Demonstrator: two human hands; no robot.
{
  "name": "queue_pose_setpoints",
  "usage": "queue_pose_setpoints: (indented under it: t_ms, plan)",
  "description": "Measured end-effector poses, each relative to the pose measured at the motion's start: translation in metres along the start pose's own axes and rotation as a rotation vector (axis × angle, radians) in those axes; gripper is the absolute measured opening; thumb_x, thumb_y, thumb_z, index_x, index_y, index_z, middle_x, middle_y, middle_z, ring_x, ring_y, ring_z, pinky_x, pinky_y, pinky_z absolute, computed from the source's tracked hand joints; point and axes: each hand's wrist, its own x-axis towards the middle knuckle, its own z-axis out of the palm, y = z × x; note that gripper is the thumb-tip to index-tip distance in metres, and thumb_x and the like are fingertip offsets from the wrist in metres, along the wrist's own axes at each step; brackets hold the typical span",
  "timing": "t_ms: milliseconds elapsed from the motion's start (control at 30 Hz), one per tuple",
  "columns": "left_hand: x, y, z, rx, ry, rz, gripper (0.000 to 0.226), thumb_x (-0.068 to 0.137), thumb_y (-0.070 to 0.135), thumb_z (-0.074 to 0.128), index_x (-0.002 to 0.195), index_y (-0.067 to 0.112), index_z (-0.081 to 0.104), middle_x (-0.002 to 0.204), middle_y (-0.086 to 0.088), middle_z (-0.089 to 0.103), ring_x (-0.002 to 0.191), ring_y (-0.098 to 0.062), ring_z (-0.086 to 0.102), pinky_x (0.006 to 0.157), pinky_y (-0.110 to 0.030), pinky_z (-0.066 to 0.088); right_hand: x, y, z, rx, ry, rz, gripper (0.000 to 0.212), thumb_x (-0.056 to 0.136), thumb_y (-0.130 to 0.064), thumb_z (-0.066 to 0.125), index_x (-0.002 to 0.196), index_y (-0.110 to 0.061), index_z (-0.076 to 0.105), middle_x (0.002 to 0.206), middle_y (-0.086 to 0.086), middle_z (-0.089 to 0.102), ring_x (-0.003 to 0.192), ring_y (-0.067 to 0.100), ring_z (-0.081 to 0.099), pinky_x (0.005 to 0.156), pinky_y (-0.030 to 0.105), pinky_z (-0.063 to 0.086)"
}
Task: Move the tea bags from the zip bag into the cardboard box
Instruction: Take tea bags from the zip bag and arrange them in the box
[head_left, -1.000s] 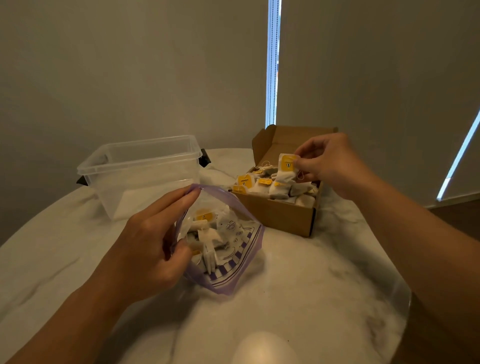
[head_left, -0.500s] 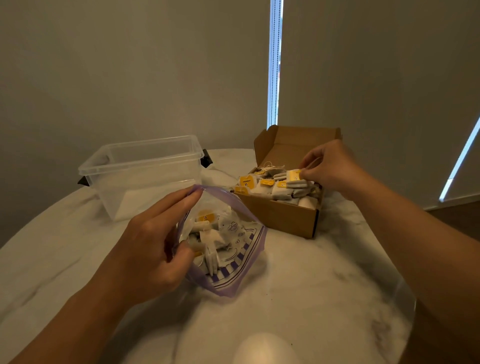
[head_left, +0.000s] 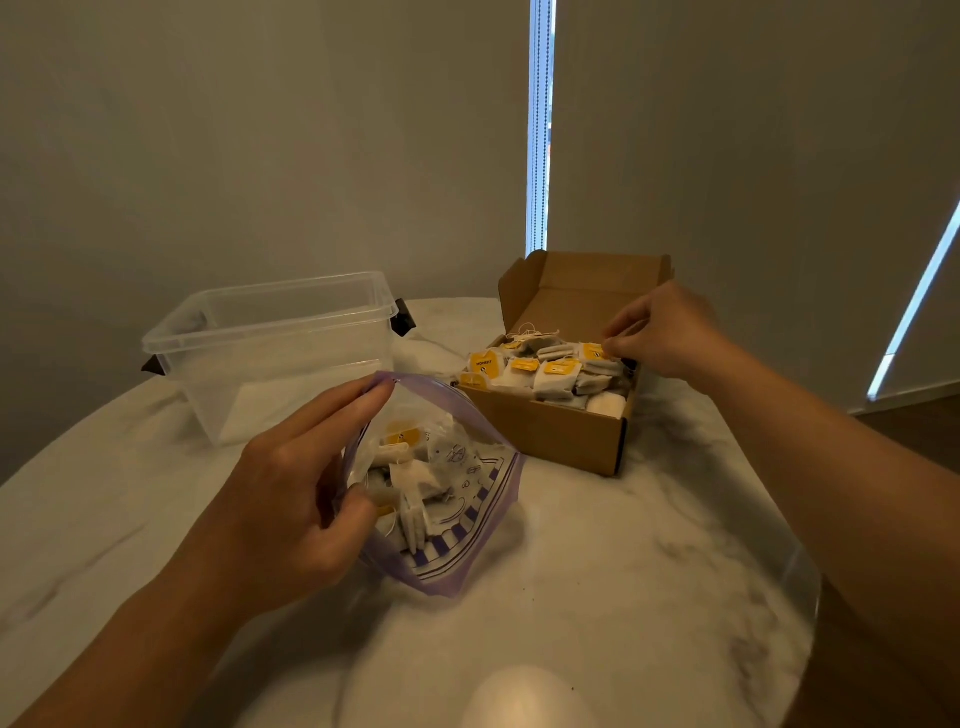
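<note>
A purple-rimmed zip bag (head_left: 467, 525) lies open on the marble table, with several white tea bags (head_left: 415, 488) bearing yellow tags inside. My left hand (head_left: 280, 499) grips the bag's near rim, fingers stretched along the top edge, and holds the mouth open. Behind it to the right stands the open cardboard box (head_left: 550, 439), heaped with tea bags (head_left: 540, 370). My right hand (head_left: 670, 332) reaches over the box's right side. Its thumb and forefinger pinch one yellow-tagged tea bag (head_left: 592, 353), which lies on the pile.
A clear plastic tub (head_left: 270, 358) with black clips stands at the back left, with nothing inside that I can see. The round table's edge (head_left: 810, 597) curves close on the right. Walls and blinds stand close behind the table.
My right hand has lowered the tea bag from above the box down onto the pile at its right side. My left hand has kept the zip bag open in place.
</note>
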Motion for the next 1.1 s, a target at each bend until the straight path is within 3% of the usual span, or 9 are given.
queue_pose_setpoints:
  t_ms: [133,300,367,467,533,600,767,967,1100]
  plan:
    - [0.0,0.001,0.0,0.001,-0.005,-0.001,0.069,0.077,0.027,0.049,0.142,0.004,0.05,0.14,0.001,0.053,0.096,0.017,0.053,0.072,0.006,0.036,-0.003,-0.001,-0.004,-0.037,0.06,-0.026,0.012,0.084,-0.015,0.074,0.097,-0.013,0.075,0.101,0.003,0.071,0.092,0.015,0.063,0.076,0.028,0.052]
    - [0.0,0.002,0.0,0.014,-0.006,-0.003,0.069,0.078,0.029,0.049,0.143,0.006,0.049,0.142,-0.002,0.052,0.089,0.018,0.053,0.069,0.005,0.037,-0.036,-0.023,-0.011,0.065,0.125,-0.147,0.007,0.083,-0.019,0.075,0.09,-0.019,0.075,0.084,-0.007,0.07,0.08,0.007,0.065,0.074,0.031,0.056]
    - [0.0,0.002,0.0,0.012,-0.008,-0.01,0.069,0.078,0.03,0.049,0.143,0.007,0.049,0.144,-0.002,0.051,0.08,0.014,0.055,0.064,0.003,0.039,-0.066,-0.039,-0.009,0.185,0.082,-0.208,0.006,0.081,-0.02,0.077,0.086,-0.024,0.075,0.079,-0.01,0.07,0.075,0.005,0.067,0.072,0.031,0.059]
    - [0.0,0.002,-0.001,0.03,-0.004,0.005,0.07,0.078,0.027,0.049,0.144,0.005,0.048,0.144,-0.003,0.051,0.084,0.011,0.054,0.068,0.004,0.038,-0.116,-0.064,0.001,0.305,-0.067,-0.3,0.008,0.08,-0.021,0.077,0.085,-0.028,0.075,0.076,-0.013,0.071,0.072,0.002,0.067,0.063,0.017,0.055]
    - [0.0,0.002,-0.001,0.047,0.009,0.005,0.07,0.077,0.025,0.048,0.143,0.003,0.049,0.144,-0.004,0.051,0.095,-0.009,0.053,0.075,0.005,0.035,-0.138,-0.077,0.012,0.317,-0.206,-0.346,0.01,0.082,-0.02,0.076,0.088,-0.028,0.076,0.077,-0.013,0.071,0.072,-0.001,0.066,0.065,0.016,0.055]
    - [-0.001,0.001,0.0,0.064,0.022,0.001,0.069,0.076,0.022,0.049,0.142,0.002,0.05,0.144,-0.004,0.051,0.104,-0.022,0.046,0.079,0.005,0.033,-0.149,-0.088,0.028,0.265,-0.314,-0.37,0.012,0.084,-0.022,0.074,0.094,-0.027,0.076,0.081,-0.013,0.071,0.073,-0.002,0.066,0.07,0.02,0.058]
    - [0.0,0.001,0.001,0.082,0.03,0.002,0.069,0.074,0.006,0.057,0.142,0.001,0.049,0.145,-0.006,0.051,0.11,-0.02,0.038,0.081,0.005,0.032,-0.143,-0.106,0.069,0.054,-0.358,-0.467,0.014,0.09,-0.023,0.066,0.101,-0.023,0.076,0.089,-0.005,0.071,0.085,0.009,0.063,0.077,0.032,0.058]
    - [-0.001,0.0,-0.001,0.06,0.016,-0.015,0.069,0.076,0.019,0.049,0.143,0.005,0.049,0.147,0.0,0.049,0.105,-0.024,0.051,0.083,0.004,0.033,-0.131,-0.121,0.09,-0.085,-0.362,-0.473,0.021,0.093,-0.03,0.062,0.106,-0.015,0.07,0.096,0.003,0.066,0.09,0.018,0.059,0.077,0.03,0.051]
    - [-0.001,0.0,-0.001,0.063,0.021,-0.021,0.069,0.076,0.021,0.048,0.143,0.005,0.049,0.147,-0.001,0.05,0.107,-0.026,0.046,0.085,0.004,0.032,-0.125,-0.129,0.096,-0.123,-0.413,-0.445,0.022,0.092,-0.026,0.063,0.11,-0.014,0.068,0.1,0.005,0.067,0.094,0.02,0.061,0.086,0.035,0.052]
